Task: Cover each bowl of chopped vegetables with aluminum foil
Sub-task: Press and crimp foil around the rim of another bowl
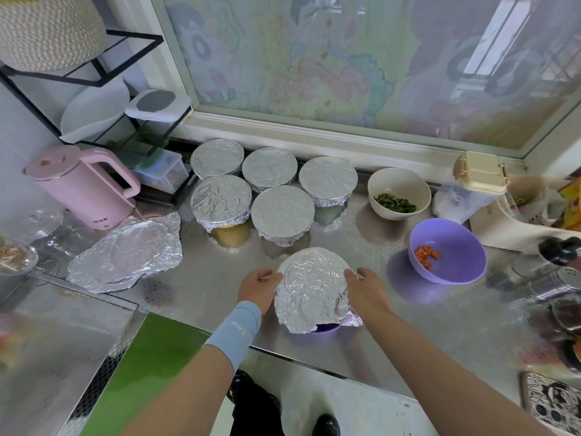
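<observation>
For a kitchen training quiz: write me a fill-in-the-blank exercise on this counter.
1. The left grip and right grip hold foil over a ___ bowl.
2. The uncovered purple bowl holds chopped ___.
3. By the window stand ___ finished foil-covered bowls.
4. The kettle is ___.
Missing: purple, carrot, five, pink.

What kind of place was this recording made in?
Probably a home kitchen: a steel counter, a pink kettle, a white bowl of chopped greens and a purple bowl of carrot pieces beside foil-covered bowls.
</observation>
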`<action>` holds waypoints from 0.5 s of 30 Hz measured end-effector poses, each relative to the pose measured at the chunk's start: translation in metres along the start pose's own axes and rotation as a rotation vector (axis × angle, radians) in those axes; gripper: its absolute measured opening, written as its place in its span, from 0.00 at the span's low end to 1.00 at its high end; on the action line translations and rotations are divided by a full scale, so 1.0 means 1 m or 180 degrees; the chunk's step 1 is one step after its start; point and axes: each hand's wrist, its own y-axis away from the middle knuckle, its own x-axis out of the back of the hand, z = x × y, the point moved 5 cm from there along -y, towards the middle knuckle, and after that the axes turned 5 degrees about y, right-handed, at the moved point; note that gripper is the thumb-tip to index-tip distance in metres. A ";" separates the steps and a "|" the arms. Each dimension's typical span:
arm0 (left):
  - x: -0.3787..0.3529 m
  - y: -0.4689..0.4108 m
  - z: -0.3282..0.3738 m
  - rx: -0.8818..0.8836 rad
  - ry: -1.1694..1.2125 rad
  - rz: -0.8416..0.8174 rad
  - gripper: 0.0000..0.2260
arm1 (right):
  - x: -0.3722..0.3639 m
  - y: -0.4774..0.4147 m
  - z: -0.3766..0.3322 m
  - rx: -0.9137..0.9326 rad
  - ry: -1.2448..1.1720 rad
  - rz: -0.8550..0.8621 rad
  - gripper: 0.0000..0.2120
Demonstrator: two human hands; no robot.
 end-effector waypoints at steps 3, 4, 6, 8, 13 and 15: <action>0.006 -0.002 0.006 -0.0212 0.0146 0.0008 0.16 | 0.009 -0.001 -0.013 0.0254 -0.0359 0.0218 0.26; 0.008 -0.003 0.007 -0.0289 0.0188 0.0014 0.17 | 0.014 0.000 -0.017 0.0366 -0.0424 0.0274 0.26; 0.009 -0.004 0.009 -0.0308 0.0445 -0.0119 0.19 | 0.022 0.003 -0.026 0.0575 -0.0541 0.0351 0.26; 0.006 -0.003 0.013 -0.0136 0.0958 -0.0479 0.18 | 0.029 0.003 -0.032 0.0769 -0.0759 0.0320 0.27; 0.002 0.013 0.029 0.0968 0.2268 -0.1500 0.20 | 0.023 0.005 -0.044 0.0746 -0.1588 -0.1046 0.35; 0.004 0.017 0.036 0.0712 0.2009 -0.1623 0.14 | 0.017 0.009 -0.042 0.0268 -0.1743 -0.1638 0.28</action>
